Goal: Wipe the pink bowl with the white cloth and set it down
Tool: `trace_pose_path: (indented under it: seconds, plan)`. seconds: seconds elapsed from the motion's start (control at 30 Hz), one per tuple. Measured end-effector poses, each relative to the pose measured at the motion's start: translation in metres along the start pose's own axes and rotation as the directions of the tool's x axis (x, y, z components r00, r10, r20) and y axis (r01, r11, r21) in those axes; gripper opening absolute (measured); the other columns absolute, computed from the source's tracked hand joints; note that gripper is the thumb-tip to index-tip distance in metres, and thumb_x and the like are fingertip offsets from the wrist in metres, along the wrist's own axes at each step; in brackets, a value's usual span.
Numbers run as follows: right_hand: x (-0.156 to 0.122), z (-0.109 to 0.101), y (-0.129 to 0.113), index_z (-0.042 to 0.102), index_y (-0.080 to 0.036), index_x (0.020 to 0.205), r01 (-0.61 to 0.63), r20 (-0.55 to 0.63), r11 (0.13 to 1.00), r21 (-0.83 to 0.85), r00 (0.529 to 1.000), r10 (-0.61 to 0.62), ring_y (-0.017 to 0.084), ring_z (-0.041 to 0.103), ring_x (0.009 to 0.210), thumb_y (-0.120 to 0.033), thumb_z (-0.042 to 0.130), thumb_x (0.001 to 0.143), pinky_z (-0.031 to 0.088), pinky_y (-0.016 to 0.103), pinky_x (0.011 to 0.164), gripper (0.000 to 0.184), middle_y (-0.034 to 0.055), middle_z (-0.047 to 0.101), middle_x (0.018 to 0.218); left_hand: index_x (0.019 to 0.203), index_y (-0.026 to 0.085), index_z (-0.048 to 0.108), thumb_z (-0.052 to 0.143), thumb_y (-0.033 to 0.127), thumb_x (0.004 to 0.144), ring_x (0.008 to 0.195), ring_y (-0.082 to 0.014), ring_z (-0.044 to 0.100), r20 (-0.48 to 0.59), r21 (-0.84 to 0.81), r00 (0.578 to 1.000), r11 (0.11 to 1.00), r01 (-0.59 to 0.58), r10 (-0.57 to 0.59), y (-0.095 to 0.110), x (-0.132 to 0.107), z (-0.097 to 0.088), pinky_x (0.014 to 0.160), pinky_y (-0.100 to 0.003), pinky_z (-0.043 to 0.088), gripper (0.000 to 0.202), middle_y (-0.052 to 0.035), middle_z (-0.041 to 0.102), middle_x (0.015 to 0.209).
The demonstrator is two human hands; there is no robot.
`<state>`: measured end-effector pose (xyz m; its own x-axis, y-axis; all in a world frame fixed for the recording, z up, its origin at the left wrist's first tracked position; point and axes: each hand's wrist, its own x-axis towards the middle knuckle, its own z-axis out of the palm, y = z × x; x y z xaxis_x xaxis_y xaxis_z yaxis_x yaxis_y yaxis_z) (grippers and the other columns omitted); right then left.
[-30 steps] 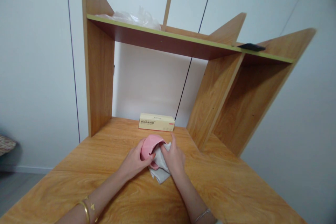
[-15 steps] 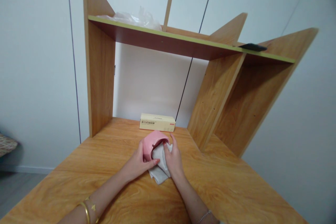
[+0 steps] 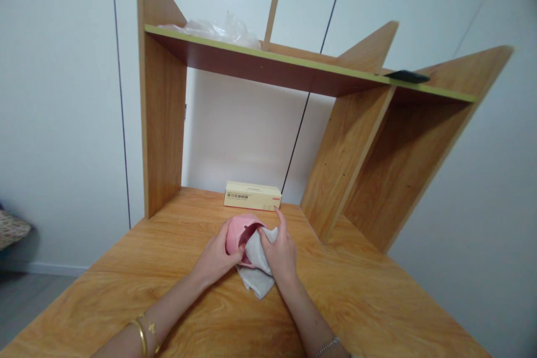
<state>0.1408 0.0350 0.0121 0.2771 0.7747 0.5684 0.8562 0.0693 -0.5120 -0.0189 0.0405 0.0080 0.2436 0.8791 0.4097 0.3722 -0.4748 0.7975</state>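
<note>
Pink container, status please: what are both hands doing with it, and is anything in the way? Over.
Left hand gripping pink container. Right hand holding grey cloth at its opening. Cream box beyond, not between the hands.

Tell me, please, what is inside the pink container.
A pale grey cloth, held by the right hand, reaches into the mouth of the pink container. Some inner surface shows; the cloth covers more, so I cannot see deeper.

Wooden desk (image 3: 361, 302), pale wall (image 3: 62, 95)
</note>
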Motion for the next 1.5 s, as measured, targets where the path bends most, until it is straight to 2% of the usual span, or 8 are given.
trace_pose_path:
  seconds: [0.2, 0.4, 0.5, 0.63, 0.87, 1.03, 1.27, 1.5]
  plan:
    - [-0.001, 0.009, 0.010, 0.034, -0.015, 0.130, -0.029, 0.139, 0.999, 0.022, 0.990, 0.026, 0.024, 0.062, 0.081, -0.029, 0.042, 0.080, 0.042, 0.030, 0.067, 0.052, 0.0111, 0.067, 0.089, 0.130, 0.016, 0.031, 0.054, 0.029, 0.073, 0.105, -0.0239, 0.051, 0.068, 0.006, 0.996, 0.998, -0.066, 0.065, -0.002, -0.001, 0.001, 0.091, -0.036, 0.039, 0.063, -0.0106, 0.052, 0.120]
    - [-0.001, 0.014, 0.014, 0.035, -0.015, 0.129, -0.085, 0.051, 0.961, 0.261, 0.996, 0.074, 0.022, 0.060, 0.088, -0.026, 0.039, 0.080, 0.044, 0.030, 0.073, 0.050, 0.0116, 0.064, 0.100, 0.134, 0.011, 0.020, 0.055, 0.040, 0.075, 0.120, -0.0256, 0.037, -0.024, -0.101, 0.999, 0.994, -0.028, 0.026, -0.010, 0.002, 0.005, 0.101, -0.041, 0.027, 0.074, -0.0155, 0.039, 0.131]
    - [0.000, 0.017, 0.014, 0.038, -0.014, 0.126, -0.085, -0.020, 0.910, 0.406, 0.995, 0.101, 0.021, 0.054, 0.103, -0.027, 0.039, 0.079, 0.041, 0.032, 0.084, 0.049, 0.0127, 0.057, 0.114, 0.134, 0.014, 0.019, 0.061, 0.040, 0.072, 0.121, -0.0249, 0.037, 0.038, -0.162, 0.997, 0.985, -0.053, 0.060, -0.007, 0.001, 0.005, 0.102, -0.039, 0.027, 0.079, -0.0141, 0.040, 0.131]
    - [0.000, 0.022, 0.013, 0.042, -0.015, 0.123, -0.063, 0.009, 0.840, 0.538, 0.998, 0.069, 0.018, 0.054, 0.103, -0.027, 0.041, 0.079, 0.040, 0.031, 0.088, 0.046, 0.0105, 0.057, 0.115, 0.126, 0.014, 0.032, 0.058, 0.037, 0.074, 0.115, -0.0229, 0.042, 0.076, -0.189, 0.989, 0.976, -0.111, 0.128, 0.001, -0.002, 0.005, 0.099, -0.036, 0.033, 0.062, -0.0124, 0.045, 0.125]
    - [0.001, 0.014, 0.011, 0.035, -0.015, 0.129, -0.134, 0.062, 0.957, 0.258, 0.991, 0.122, 0.022, 0.061, 0.082, -0.032, 0.047, 0.076, 0.044, 0.030, 0.070, 0.057, 0.0110, 0.065, 0.094, 0.120, 0.011, 0.038, 0.057, 0.030, 0.072, 0.101, -0.0232, 0.052, 0.010, -0.090, 0.999, 0.995, -0.048, 0.049, -0.002, 0.000, 0.005, 0.089, -0.037, 0.041, 0.055, -0.0125, 0.054, 0.113]
    - [0.001, 0.003, 0.003, 0.034, -0.017, 0.130, -0.087, -0.027, 0.994, 0.060, 0.996, 0.089, 0.025, 0.062, 0.080, -0.036, 0.049, 0.076, 0.042, 0.030, 0.064, 0.059, 0.0119, 0.065, 0.096, 0.121, 0.013, 0.039, 0.054, 0.025, 0.070, 0.102, -0.0235, 0.053, -0.025, -0.060, 0.999, 0.997, -0.042, 0.041, -0.003, 0.001, 0.003, 0.090, -0.037, 0.041, 0.055, -0.0114, 0.055, 0.114]
    - [0.000, 0.005, 0.006, 0.037, -0.018, 0.128, -0.082, 0.072, 0.996, 0.043, 0.994, 0.078, 0.023, 0.062, 0.072, -0.033, 0.044, 0.079, 0.041, 0.028, 0.062, 0.052, 0.0069, 0.067, 0.079, 0.121, 0.013, 0.041, 0.056, 0.026, 0.069, 0.100, -0.0224, 0.054, 0.050, -0.083, 0.994, 0.992, -0.096, 0.100, -0.001, 0.001, 0.000, 0.087, -0.033, 0.043, 0.055, -0.0100, 0.056, 0.114]
    - [-0.001, 0.009, 0.009, 0.037, -0.018, 0.127, -0.094, 0.012, 0.955, 0.281, 0.995, 0.095, 0.022, 0.060, 0.087, -0.030, 0.040, 0.080, 0.043, 0.028, 0.071, 0.049, 0.0102, 0.064, 0.100, 0.129, 0.016, 0.026, 0.050, 0.037, 0.079, 0.101, -0.0215, 0.054, 0.045, -0.198, 0.998, 0.980, -0.036, 0.046, -0.006, 0.002, 0.005, 0.090, -0.036, 0.041, 0.060, -0.0116, 0.051, 0.119]
